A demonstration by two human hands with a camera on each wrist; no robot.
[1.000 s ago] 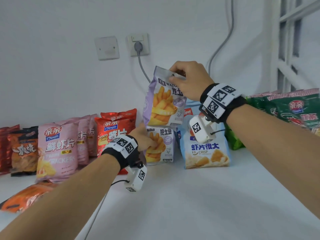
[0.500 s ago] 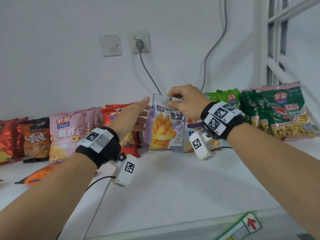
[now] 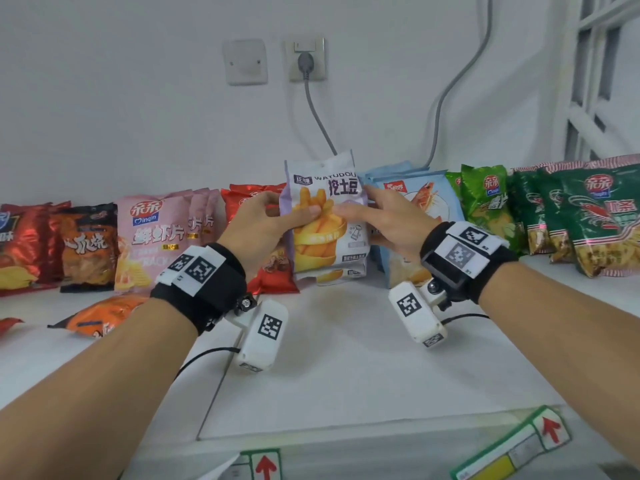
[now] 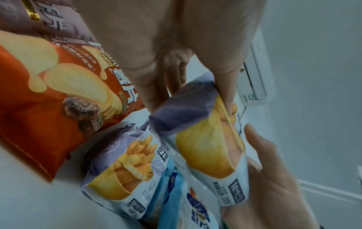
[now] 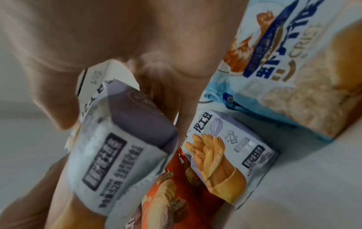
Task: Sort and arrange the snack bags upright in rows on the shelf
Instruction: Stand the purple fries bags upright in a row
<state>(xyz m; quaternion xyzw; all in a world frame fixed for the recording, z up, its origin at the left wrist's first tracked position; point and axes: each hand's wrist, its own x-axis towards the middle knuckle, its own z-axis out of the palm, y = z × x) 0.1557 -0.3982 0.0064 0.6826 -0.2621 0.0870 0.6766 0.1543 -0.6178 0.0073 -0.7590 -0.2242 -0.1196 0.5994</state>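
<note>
A purple-and-white fries bag (image 3: 325, 216) stands upright in the middle of the white shelf (image 3: 346, 368), between both hands. My left hand (image 3: 291, 206) grips its left side, thumb on the front. Its right side sits in my right hand (image 3: 356, 206), held the same way. A second identical fries bag (image 3: 341, 274) stands just behind and below it, mostly hidden. In the left wrist view the held bag (image 4: 205, 147) hangs in front of the standing one (image 4: 127, 167). The right wrist view shows the held bag (image 5: 117, 147) and the other (image 5: 225, 155) on the shelf.
Bags line the back wall: red (image 3: 273, 275), pink (image 3: 152, 237), brown (image 3: 86, 247) to the left; light blue (image 3: 426, 199), green (image 3: 485, 202), dark green (image 3: 602, 220) to the right. An orange bag (image 3: 100, 315) lies flat at front left. A plugged cable (image 3: 315, 109) hangs behind.
The fries bag came down from the air in front of the other one. My right hand shifted from its top edge to its side. My left hand left the standing bag and gripped this one.
</note>
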